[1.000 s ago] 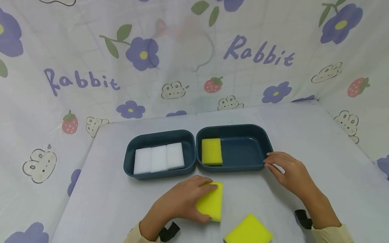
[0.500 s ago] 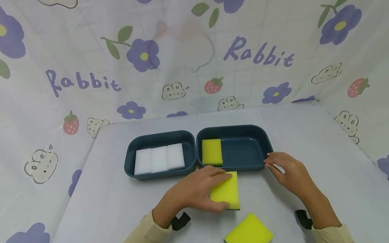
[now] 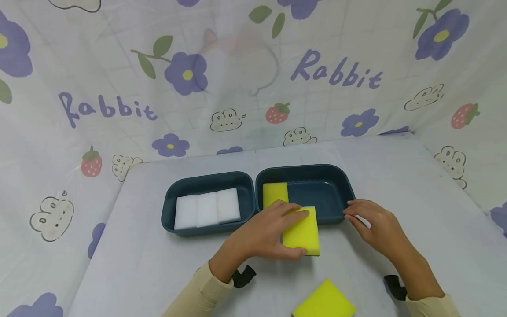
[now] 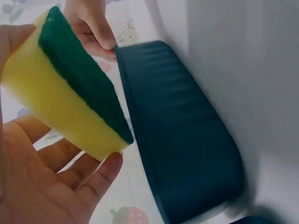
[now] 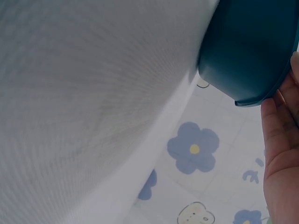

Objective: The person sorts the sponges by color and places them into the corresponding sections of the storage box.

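My left hand grips a yellow sponge between thumb and fingers, held up in front of the right dark teal tray. The left wrist view shows the green scouring layer on the underside of the sponge, close beside the tray's outer wall. At the tray's near right corner, my right hand pinches the rim. Inside that tray, a second yellow sponge lies at the left end, its lower part hidden by my left hand.
A matching teal tray stands directly to the left, holding three white sponges side by side. Another yellow sponge lies turned on the white table near the front edge of view. A patterned cloth hangs behind.
My left hand has carried the yellow sponge rightward and away from me, up to the front rim of the right tray. The right hand has stayed at the tray's corner.
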Demonstrator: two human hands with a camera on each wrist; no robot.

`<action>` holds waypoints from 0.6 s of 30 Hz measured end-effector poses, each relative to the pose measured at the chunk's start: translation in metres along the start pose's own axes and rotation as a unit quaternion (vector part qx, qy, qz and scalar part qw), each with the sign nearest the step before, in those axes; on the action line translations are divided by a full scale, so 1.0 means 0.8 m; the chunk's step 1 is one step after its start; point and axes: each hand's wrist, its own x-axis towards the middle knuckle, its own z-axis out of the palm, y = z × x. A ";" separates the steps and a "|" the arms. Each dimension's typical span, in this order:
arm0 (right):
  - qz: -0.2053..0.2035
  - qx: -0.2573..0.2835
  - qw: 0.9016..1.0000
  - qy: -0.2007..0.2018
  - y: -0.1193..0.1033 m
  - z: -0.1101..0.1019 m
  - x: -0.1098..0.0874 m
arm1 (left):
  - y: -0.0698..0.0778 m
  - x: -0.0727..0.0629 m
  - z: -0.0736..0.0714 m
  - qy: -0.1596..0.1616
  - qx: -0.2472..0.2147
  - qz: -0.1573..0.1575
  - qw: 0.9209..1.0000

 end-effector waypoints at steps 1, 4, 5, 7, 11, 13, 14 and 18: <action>0.001 -0.002 1.000 0.000 0.000 0.000 0.000 | -0.002 0.001 0.001 -0.003 -0.006 -0.008 1.000; 0.000 -0.003 1.000 0.002 -0.001 0.001 0.000 | -0.007 0.005 0.003 -0.014 -0.032 -0.034 0.999; -0.001 -0.003 1.000 0.003 -0.001 0.001 0.000 | -0.008 0.005 0.003 -0.019 -0.040 -0.041 0.998; -0.003 -0.002 1.000 0.005 -0.002 0.001 0.000 | -0.011 0.008 0.004 -0.026 -0.053 -0.051 0.997; -0.005 0.001 1.000 0.008 -0.002 0.000 0.001 | -0.016 0.016 0.007 -0.033 -0.071 -0.057 0.995; -0.004 0.001 1.000 0.006 -0.003 0.000 0.002 | -0.019 0.021 0.008 -0.035 -0.078 -0.059 0.995; -0.003 0.001 1.000 0.004 -0.003 0.000 0.001 | -0.021 0.024 0.009 -0.036 -0.081 -0.059 0.994; -0.002 0.002 1.000 0.000 -0.002 0.000 0.002 | -0.027 0.036 0.016 -0.042 -0.093 -0.062 0.993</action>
